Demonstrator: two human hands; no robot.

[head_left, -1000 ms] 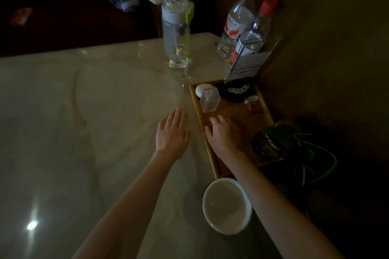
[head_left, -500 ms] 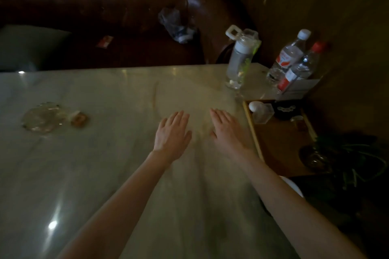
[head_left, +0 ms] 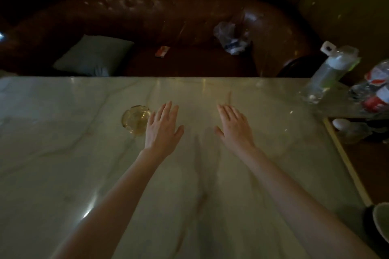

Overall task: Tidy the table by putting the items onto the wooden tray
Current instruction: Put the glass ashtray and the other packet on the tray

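A round glass ashtray (head_left: pixel 135 119) lies on the marble table (head_left: pixel 84 164), left of centre. My left hand (head_left: pixel 163 126) hovers flat just right of it, fingers spread, holding nothing, its edge over the ashtray's rim. My right hand (head_left: pixel 233 127) is also flat and open above the table's middle. The wooden tray (head_left: pixel 345 162) runs along the right edge; a white egg-shaped thing (head_left: pixel 340 123) and a small clear cup (head_left: pixel 355 133) sit at its far end. A white bowl (head_left: pixel 382 219) peeks in at the lower right corner.
A tall clear sports bottle (head_left: pixel 328 73) and two red-labelled water bottles (head_left: pixel 376 92) stand at the far right corner. Behind the table is a brown leather sofa (head_left: pixel 168 19) with a grey cushion (head_left: pixel 94 54) and a plastic bag (head_left: pixel 230 38).
The view has swung left, away from the tray. Both hands moved left over the table; my left hand now reaches the ashtray, and my right hand has left the tray.
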